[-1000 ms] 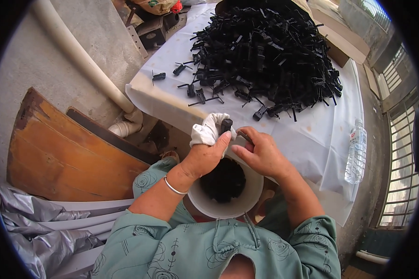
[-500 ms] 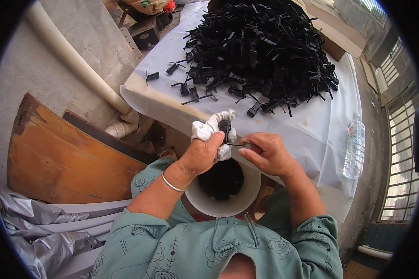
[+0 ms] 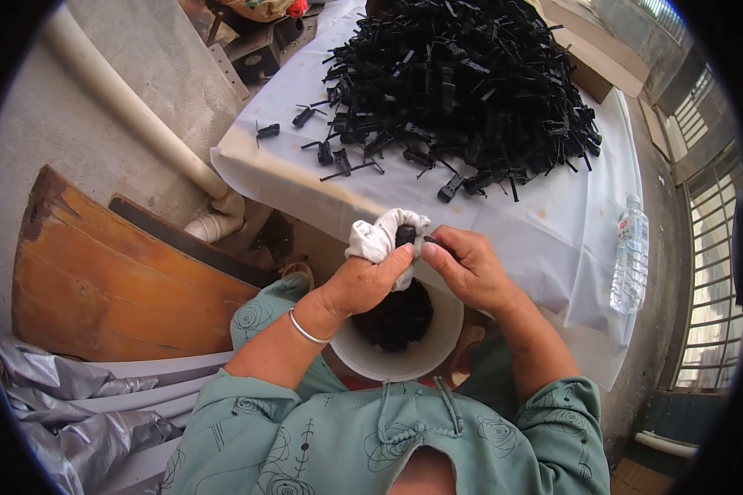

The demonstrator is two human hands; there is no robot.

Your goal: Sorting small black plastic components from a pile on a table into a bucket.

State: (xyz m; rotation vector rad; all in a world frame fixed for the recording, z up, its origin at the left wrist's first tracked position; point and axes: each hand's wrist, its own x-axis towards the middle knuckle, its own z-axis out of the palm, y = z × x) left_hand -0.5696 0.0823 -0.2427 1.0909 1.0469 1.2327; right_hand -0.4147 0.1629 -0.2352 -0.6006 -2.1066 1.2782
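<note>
My left hand [image 3: 362,282] is closed around a bunched white cloth [image 3: 376,237] and a small black plastic part [image 3: 405,234], the thumb pressing on the part. Close beside it, my right hand [image 3: 468,268] pinches a thin dark piece [image 3: 435,242] between thumb and fingers. Whether this piece is joined to the black part cannot be made out. Below both hands stands a white bucket [image 3: 448,330] with black parts [image 3: 396,318] inside. Beyond them, a big heap of similar black parts [image 3: 462,99] with thin arms covers much of the table.
White plastic sheeting [image 3: 545,227] covers the table, and several loose parts lie left of the heap. A clear water bottle [image 3: 630,260] stands near its right edge. An orange-brown wooden board [image 3: 115,280] and a wall pipe [image 3: 132,107] are at left, a cardboard box [image 3: 590,70] behind.
My hands have come closer together. The black part has turned in my left hand and its end now faces up. My right fingers have moved nearer to it.
</note>
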